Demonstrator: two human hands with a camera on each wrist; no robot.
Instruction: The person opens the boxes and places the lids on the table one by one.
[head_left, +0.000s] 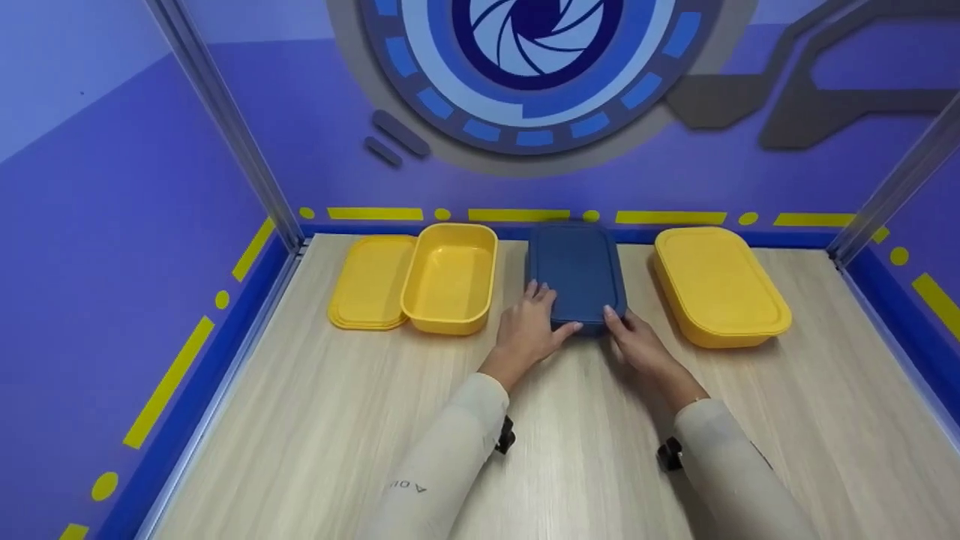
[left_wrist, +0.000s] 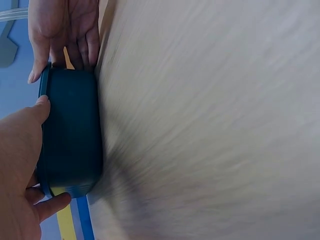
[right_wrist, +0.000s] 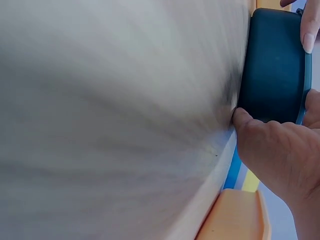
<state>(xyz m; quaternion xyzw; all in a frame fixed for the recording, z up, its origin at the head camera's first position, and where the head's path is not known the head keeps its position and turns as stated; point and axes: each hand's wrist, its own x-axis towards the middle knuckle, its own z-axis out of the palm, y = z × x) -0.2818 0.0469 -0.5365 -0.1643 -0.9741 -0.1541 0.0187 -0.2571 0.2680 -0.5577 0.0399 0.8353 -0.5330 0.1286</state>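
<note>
A dark blue lidded lunch box sits on the table with its lid on. My left hand holds its near left corner; in the left wrist view the thumb lies on the lid's front edge and fingers reach the left side. The near right corner is between the thumb and fingers of my right hand, thumb on the lid. In the right wrist view the fingers of this hand lie low along the box's side, by the tabletop. Their tips are partly hidden.
To the left stands an open yellow box, with a yellow lid beside it. A lidded yellow box stands on the right. Behind runs a purple and blue wall. Bare wooden tabletop lies in front.
</note>
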